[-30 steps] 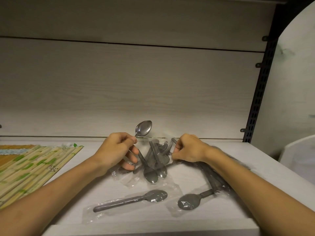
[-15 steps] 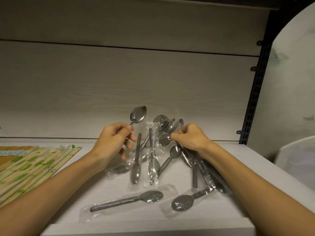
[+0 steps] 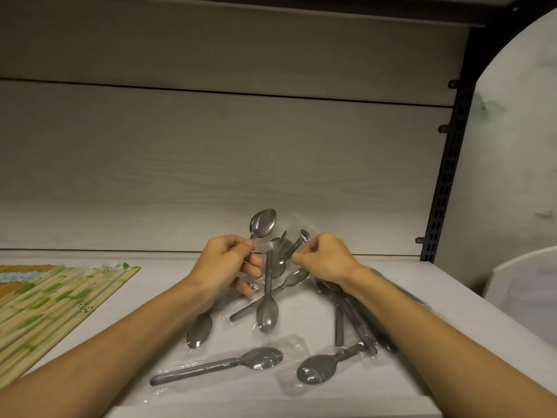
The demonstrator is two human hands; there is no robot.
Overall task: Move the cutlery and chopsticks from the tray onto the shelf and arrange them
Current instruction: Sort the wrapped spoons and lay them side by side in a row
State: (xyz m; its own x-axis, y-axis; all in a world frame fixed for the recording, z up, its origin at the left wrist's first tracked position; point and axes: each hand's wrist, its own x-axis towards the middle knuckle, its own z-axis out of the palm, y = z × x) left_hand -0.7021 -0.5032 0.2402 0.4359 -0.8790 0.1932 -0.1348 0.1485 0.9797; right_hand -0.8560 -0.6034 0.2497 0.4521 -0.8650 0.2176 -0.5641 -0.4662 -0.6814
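Observation:
My left hand (image 3: 224, 265) grips a bare metal spoon (image 3: 262, 223) by the handle, bowl up and raised above the shelf (image 3: 120, 303). My right hand (image 3: 324, 257) is closed on the upper ends of several plastic-wrapped spoons (image 3: 281, 260), which lean in a bunch between my hands. More wrapped spoons lie loose on the shelf: one flat at the front (image 3: 217, 366), one at the front right (image 3: 318, 369), one bowl-down in the middle (image 3: 266, 312), one under my left wrist (image 3: 199, 330). Wrapped chopsticks (image 3: 45, 306) lie in a row at the left.
The shelf's pale wooden back panel (image 3: 211, 164) rises just behind the spoons. A black slotted upright (image 3: 443, 182) stands at the right end. A white rounded container (image 3: 524, 291) sits past the shelf's right edge. No tray is in view.
My hands have drawn a little closer together over the pile. The wrapped spoons in my right hand have shifted and stand more upright. The left hand still holds the bare spoon up.

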